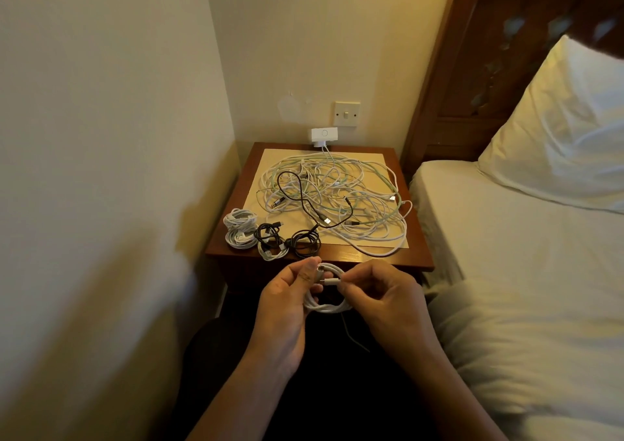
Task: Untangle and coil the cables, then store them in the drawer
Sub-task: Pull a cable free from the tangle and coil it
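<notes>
Closest to me, my left hand (283, 302) has its fingers curled round a small white coil (326, 306), with the thumb pressing the top of the loops. My right hand (388, 295) pinches the cable's free end, and a connector (332, 282) sticks out between finger and thumb. I judge this coil to be nearly wound, with only the tail left to tuck in. A thin dark strand trails down below it over my lap, though in this dim light I cannot tell what it belongs to.

Beyond the hands, on the near left corner of the bedside table (238, 190), sit the finished bundles (270, 234). There are white coils at the left, a black coil at the right, and a mixed one between them, all touching or just beside one another.

Farther back, a large tangle (337, 197) covers most of the tabletop. It is made up of long white and pale green leads with a couple of thin black ones looped across them. One white lead runs up to a wall adapter (323, 134).

So I reckon a small share is coiled, most remains knotted, and nothing is stored. I see no open drawer.
</notes>
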A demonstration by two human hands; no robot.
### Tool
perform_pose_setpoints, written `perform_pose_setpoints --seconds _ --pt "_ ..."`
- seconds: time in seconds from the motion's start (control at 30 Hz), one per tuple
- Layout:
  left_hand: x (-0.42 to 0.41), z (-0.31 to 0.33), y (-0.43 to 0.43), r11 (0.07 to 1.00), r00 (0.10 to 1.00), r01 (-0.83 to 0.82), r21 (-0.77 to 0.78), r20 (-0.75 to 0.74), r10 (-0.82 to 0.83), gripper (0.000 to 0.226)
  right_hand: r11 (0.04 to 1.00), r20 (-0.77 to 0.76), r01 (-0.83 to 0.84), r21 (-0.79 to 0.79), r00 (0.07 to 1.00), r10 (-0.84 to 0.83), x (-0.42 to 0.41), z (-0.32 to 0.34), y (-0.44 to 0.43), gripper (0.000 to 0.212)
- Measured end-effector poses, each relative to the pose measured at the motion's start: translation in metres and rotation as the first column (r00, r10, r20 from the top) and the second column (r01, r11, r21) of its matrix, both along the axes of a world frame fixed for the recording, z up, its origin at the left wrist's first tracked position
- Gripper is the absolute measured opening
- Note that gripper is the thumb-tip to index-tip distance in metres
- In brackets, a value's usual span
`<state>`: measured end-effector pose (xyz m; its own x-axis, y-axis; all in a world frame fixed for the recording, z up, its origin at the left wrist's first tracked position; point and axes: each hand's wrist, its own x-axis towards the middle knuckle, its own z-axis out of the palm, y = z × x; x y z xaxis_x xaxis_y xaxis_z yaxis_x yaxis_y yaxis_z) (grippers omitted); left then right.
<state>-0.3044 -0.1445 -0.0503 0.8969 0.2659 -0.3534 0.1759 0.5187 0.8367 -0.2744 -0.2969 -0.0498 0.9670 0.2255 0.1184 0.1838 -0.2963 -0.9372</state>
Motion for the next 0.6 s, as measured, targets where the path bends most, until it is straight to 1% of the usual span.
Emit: perform_pose_setpoints --seconds 0.07,0.13,0.23,0.3,0.37,0.4,0.5,0.53,0.57,0.6 --pt "-0.004 -0.003 -0.003 0.985 0.999 -0.016 0.172 0.035 0.010 0.030 0.998 0.041 0.037 -0.053 0.999 -0.035 0.001 0.001 -0.001 0.015" --pt "-0.008 -0.005 -0.002 0.942 0.994 -0.042 0.332 0.108 0.007 0.024 0.989 0.113 0.068 -0.129 0.992 -0.053 0.000 0.000 0.000 0.017" --pt "-0.011 -0.009 0.003 0.884 0.987 -0.010 0.467 0.144 -0.065 0.033 0.968 0.241 0.119 -0.221 0.968 -0.064 -0.001 -0.005 0.003 0.022" --pt "-0.012 -0.009 0.005 0.815 0.984 0.005 0.579 0.142 -0.107 0.038 0.963 0.290 0.139 -0.229 0.954 -0.068 -0.002 -0.008 0.004 0.024" --pt "-0.014 -0.008 0.008 0.718 0.981 -0.020 0.695 0.152 -0.120 0.036 0.967 0.302 0.135 -0.215 0.951 -0.066 -0.005 -0.012 0.008 0.029" --pt "-0.015 -0.007 0.009 0.650 0.979 -0.043 0.759 0.162 -0.125 0.034 0.967 0.304 0.134 -0.217 0.950 -0.063 -0.007 -0.014 0.009 0.032" --pt "-0.014 -0.005 0.011 0.352 0.962 -0.130 0.927 0.203 -0.181 0.032 0.958 0.331 0.166 -0.235 0.940 -0.082 -0.010 -0.017 0.013 0.037" --pt "-0.013 -0.005 0.010 0.278 0.957 -0.145 0.950 0.206 -0.206 0.031 0.956 0.341 0.177 -0.234 0.936 -0.089 -0.010 -0.016 0.013 0.035" --pt "-0.013 -0.005 0.009 0.234 0.953 -0.155 0.960 0.208 -0.220 0.029 0.955 0.348 0.183 -0.231 0.933 -0.095 -0.009 -0.015 0.012 0.033" --pt "-0.013 -0.005 0.009 0.213 0.951 -0.160 0.964 0.209 -0.230 0.027 0.955 0.352 0.188 -0.228 0.931 -0.099 -0.008 -0.014 0.012 0.030"
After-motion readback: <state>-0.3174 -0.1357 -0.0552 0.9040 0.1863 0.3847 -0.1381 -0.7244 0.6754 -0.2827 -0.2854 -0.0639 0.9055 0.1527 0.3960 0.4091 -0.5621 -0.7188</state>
